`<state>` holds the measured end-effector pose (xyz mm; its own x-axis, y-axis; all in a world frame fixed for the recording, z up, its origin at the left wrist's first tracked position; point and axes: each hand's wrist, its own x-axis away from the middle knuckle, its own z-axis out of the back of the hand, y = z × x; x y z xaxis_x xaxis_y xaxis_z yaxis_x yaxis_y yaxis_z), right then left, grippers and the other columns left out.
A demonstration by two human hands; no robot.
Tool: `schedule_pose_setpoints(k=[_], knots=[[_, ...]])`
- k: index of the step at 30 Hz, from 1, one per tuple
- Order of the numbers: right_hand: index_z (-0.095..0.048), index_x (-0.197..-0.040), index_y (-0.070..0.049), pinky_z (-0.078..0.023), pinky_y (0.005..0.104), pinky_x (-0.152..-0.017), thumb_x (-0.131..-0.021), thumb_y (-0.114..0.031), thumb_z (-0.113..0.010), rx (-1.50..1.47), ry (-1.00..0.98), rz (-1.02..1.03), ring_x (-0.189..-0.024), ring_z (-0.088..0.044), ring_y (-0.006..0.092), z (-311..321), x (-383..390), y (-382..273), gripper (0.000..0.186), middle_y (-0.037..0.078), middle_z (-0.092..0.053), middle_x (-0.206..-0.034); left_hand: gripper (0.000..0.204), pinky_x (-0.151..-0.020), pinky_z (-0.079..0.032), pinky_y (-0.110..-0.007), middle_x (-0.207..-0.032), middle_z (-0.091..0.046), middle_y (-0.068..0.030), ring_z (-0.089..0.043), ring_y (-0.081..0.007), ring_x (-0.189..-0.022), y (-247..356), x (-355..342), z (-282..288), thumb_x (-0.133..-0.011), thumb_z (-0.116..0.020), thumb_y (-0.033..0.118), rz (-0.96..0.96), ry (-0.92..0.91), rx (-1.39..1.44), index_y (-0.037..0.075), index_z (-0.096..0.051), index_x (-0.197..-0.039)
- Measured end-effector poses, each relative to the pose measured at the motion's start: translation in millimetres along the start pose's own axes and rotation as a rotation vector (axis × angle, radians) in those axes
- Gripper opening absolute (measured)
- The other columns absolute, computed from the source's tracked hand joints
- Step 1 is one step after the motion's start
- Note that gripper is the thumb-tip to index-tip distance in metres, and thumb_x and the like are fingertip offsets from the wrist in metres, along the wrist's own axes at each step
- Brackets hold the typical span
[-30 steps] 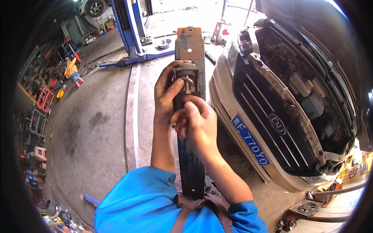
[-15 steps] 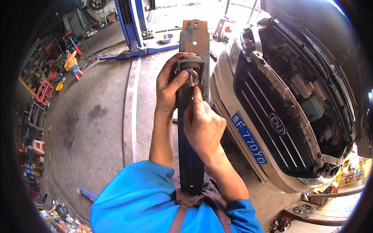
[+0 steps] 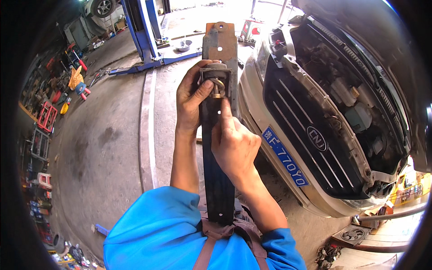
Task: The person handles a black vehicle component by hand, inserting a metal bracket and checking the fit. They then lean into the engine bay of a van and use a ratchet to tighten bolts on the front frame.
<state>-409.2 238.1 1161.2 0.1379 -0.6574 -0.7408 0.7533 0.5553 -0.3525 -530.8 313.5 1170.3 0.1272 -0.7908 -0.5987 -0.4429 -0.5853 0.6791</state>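
My left hand [image 3: 191, 96] grips a worn metal mount [image 3: 215, 72] on a long, dark steel bar [image 3: 217, 189] with a rusty upper end, held lengthwise in front of my body. The thumb presses beside a brass-coloured bolt and curved loop [image 3: 218, 90] inside the mount's bracket. My right hand [image 3: 234, 148] lies over the bar just below, index finger stretched up to the underside of the bolt, other fingers curled. Whether those curled fingers hold anything is hidden.
A pale van [image 3: 315, 130] with raised bonnet stands close on my right. A blue lift [image 3: 144, 40] and a basin [image 3: 183, 45] are ahead. Tools and red racks [image 3: 47, 117] line the left. A radiator fan [image 3: 352, 235] lies at lower right.
My right hand has gone from loosely bent fingers below the mount to an extended index finger at the bolt. The bar, mount and left hand sit somewhat higher in the picture.
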Motion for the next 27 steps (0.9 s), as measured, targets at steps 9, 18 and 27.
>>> schedule_pose_setpoints(k=[9, 18, 27], knots=[[-0.051, -0.139, -0.003, -0.047, 0.0373, -0.047, -0.074, -0.004, -0.065, 0.052, 0.004, -0.058, -0.051, -0.061, 0.0257, 1, 0, 2, 0.066, 0.010, -0.058, -0.062, 0.043, -0.097, -0.049, -0.032, -0.126, -0.060, -0.0159, -0.061, -0.0212, -0.111, -4, 1, 1, -0.090, -0.066, 0.011, 0.026, 0.010, 0.027, -0.001, -0.053, -0.130], [-0.044, -0.146, -0.008, -0.046, 0.0379, -0.044, -0.076, -0.005, -0.064, -0.059, 0.077, 0.077, -0.049, -0.056, 0.0236, 0, -2, 16, 0.074, 0.007, -0.053, -0.060, 0.042, -0.100, -0.043, -0.032, -0.128, -0.059, -0.0128, -0.055, -0.0203, -0.116, -22, -2, 13, -0.095, -0.053, 0.017, -0.003, -0.058, -0.284, 0.001, -0.053, -0.134], [-0.044, -0.144, -0.003, -0.048, 0.0387, -0.053, -0.079, -0.011, -0.061, -0.060, 0.077, -0.031, -0.059, -0.059, 0.0260, 5, 2, 22, 0.068, 0.009, -0.054, -0.070, 0.042, -0.106, -0.038, -0.034, -0.135, -0.054, -0.0114, -0.052, -0.0204, -0.121, -47, -10, 14, -0.101, -0.048, 0.015, 0.058, -0.117, -0.102, 0.000, -0.044, -0.140]])
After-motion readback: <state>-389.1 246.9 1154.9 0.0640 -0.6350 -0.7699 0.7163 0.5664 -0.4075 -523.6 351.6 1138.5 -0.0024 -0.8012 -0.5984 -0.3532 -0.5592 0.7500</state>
